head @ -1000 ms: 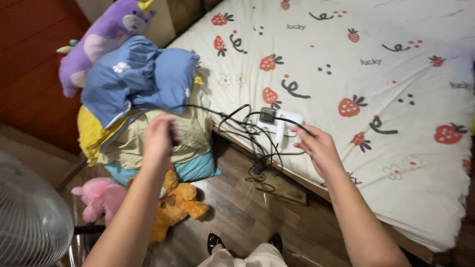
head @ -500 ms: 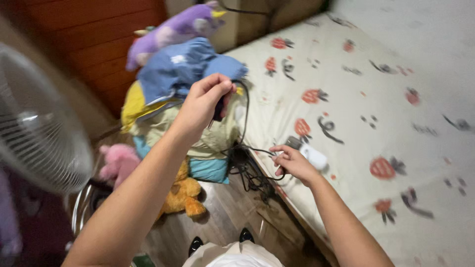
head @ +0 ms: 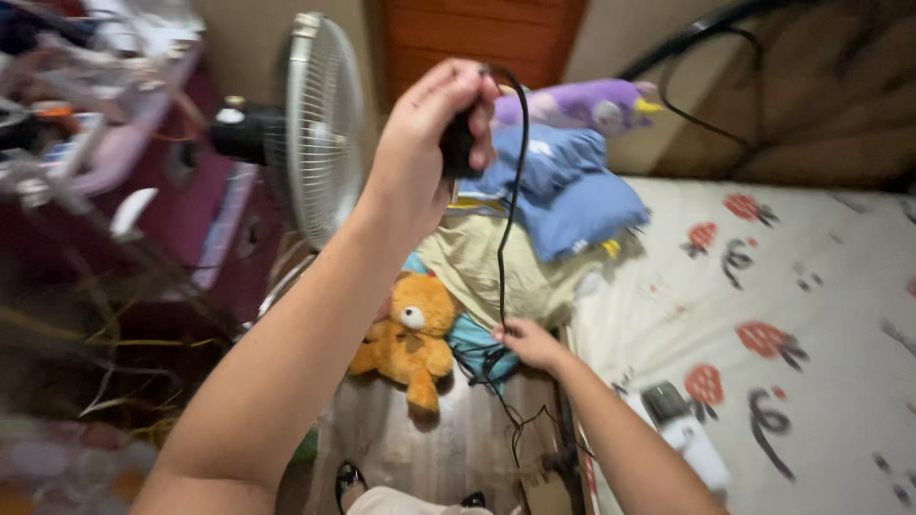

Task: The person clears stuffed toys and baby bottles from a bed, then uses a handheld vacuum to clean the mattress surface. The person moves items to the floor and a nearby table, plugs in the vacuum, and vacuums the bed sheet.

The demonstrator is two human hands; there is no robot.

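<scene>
My left hand is raised high and shut on a black plug at the end of a black cable. The cable hangs straight down from it to my right hand, which pinches the cable low beside the bed edge. Below my right hand the cable runs on in loose tangles over the wooden floor. A white power strip lies on the strawberry-print mattress near my right forearm.
A standing fan is at the left, next to a cluttered dark red shelf. Blue pillows, a purple plush, folded bedding and an orange teddy bear are piled by the bed's head. A dark bed frame rises behind.
My left hand has lifted the plug much higher, pulling the cable taut. My right hand left the power strip and slid along the cable off the bed edge. My view swung left toward the fan.
</scene>
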